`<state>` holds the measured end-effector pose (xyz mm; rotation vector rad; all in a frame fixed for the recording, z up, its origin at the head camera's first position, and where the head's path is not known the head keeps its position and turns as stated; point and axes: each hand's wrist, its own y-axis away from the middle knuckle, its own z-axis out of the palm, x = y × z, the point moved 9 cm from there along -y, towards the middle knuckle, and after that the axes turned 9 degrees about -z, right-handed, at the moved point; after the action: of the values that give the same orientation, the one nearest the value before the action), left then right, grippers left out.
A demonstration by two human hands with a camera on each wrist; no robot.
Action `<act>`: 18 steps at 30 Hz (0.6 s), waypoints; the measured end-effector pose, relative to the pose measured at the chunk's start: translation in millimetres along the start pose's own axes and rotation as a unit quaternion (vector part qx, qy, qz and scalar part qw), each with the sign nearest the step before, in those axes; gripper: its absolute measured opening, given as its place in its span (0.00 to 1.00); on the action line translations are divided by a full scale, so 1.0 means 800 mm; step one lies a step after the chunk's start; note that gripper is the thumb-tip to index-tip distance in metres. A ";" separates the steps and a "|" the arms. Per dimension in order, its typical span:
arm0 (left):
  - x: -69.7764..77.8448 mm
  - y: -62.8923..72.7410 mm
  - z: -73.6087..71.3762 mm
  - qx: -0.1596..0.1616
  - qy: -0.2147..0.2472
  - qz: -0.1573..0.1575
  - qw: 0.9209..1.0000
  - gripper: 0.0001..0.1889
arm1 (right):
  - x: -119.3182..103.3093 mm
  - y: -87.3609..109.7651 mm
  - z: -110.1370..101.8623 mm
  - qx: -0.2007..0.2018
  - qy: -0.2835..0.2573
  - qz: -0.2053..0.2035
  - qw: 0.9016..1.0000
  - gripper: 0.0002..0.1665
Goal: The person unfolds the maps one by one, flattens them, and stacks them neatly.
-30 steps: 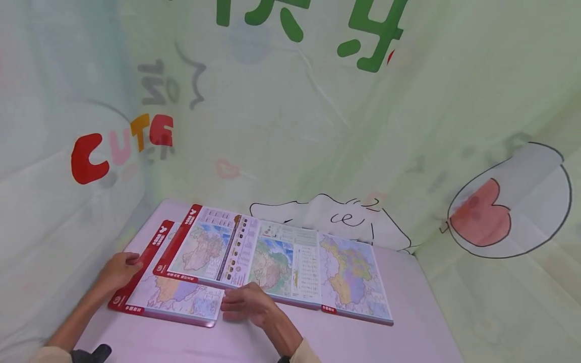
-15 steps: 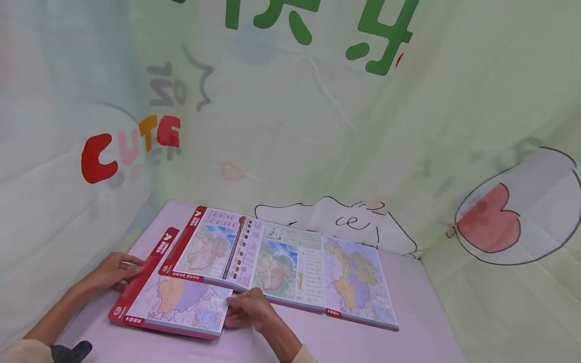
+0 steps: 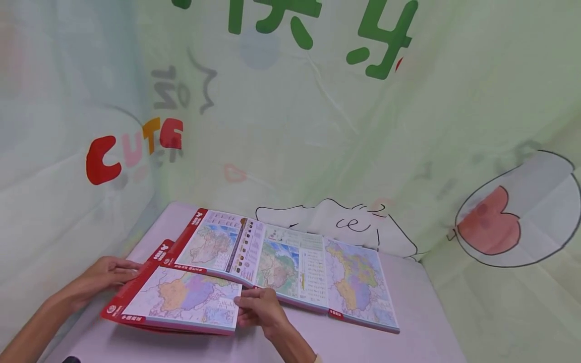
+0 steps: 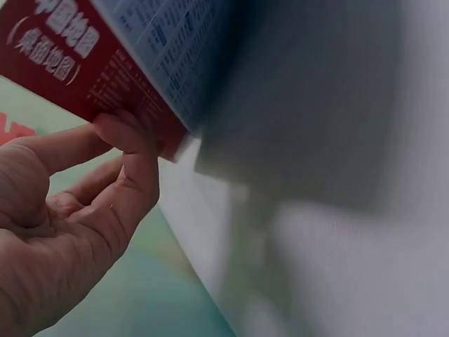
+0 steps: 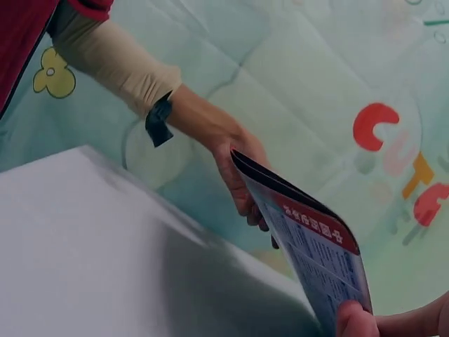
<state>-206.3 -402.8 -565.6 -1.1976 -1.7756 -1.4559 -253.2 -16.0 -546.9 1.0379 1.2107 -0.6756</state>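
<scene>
A folded map with a red border is tilted at the table's front left, its near edge raised with a shadow below. My left hand pinches its red left edge; in the left wrist view, a bent finger of the left hand presses the red strip. On the opposite edge, my right hand pinches the map, and the right wrist view shows the right thumb against its printed underside. Behind, a second map lies unfolded in several panels, its left part overlapped by the raised map in the head view.
The pale table runs to its right edge beside the open map. Printed cloth walls enclose the left, back and right, and the back cloth's lower edge, with a drawn figure, meets the table behind the maps.
Both hands have closed on the folded map's side edges. Its near side has risen off the table, and it now overlaps the open map's front left corner.
</scene>
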 end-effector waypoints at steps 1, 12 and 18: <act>0.001 0.005 0.002 -0.006 0.011 -0.004 1.000 0.36 | -0.003 0.003 -0.001 0.000 -0.006 0.000 1.000 0.24; 0.018 0.049 0.019 -0.021 0.104 -0.049 0.993 0.29 | -0.039 0.032 -0.012 -0.030 -0.049 -0.010 0.998 0.23; 0.044 0.076 0.024 -0.013 0.103 -0.060 0.993 0.22 | -0.050 0.047 -0.017 -0.042 -0.085 0.013 0.995 0.03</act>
<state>-166.2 -372.8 -512.4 -0.9289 -1.7159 -1.6130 -236.4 7.9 -498.1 0.9066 1.0668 -0.6728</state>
